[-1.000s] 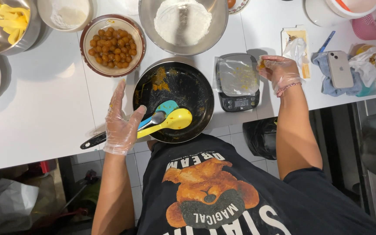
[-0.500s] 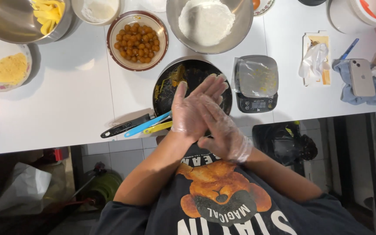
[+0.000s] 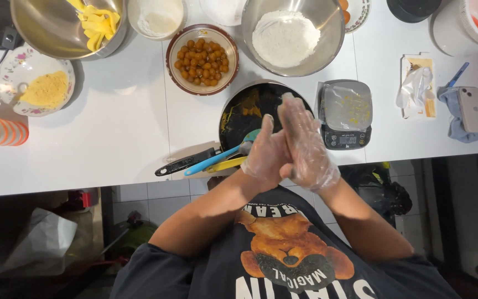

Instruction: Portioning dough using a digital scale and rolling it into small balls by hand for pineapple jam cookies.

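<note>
Left hand: your left hand (image 3: 266,152) in clear glove, palm pressed flat against the right one, fingers straight and together, pointing to 12 o'clock; it grips nothing.
Right hand: your right hand (image 3: 305,141), also gloved, lies flat on the left, fingers stretched out, closed side by side, no object inside that you can see.
Hands position: both joined just above the near edge of the black pan (image 3: 244,108), at approx. 5 o'clock of it.
Pan: dark, round, w/ yellow smears inside, on the white counter (image 3: 112,149); its black handle (image 3: 186,162) goes out to 8 o'clock.
Utensils: blue spatula (image 3: 217,158) and a yellow one (image 3: 225,164) rest on the pan rim, just beside your left hand, at its 9 o'clock.
Scale: small kitchen scale (image 3: 347,113) covered w/ plastic film, at 3 o'clock of the pan, near your right hand.
Bowls behind: bowl of small orange-brown balls (image 3: 203,58) at 11 o'clock of the pan; steel bowl w/ white flour (image 3: 291,36) at 1 o'clock.
Far left: steel bowl w/ yellow strips (image 3: 70,27) and a flowered plate w/ yellow powder (image 3: 37,88), well apart from the hands.
Far right: phone (image 3: 473,109) on a blue cloth, at 3 o'clock.
</note>
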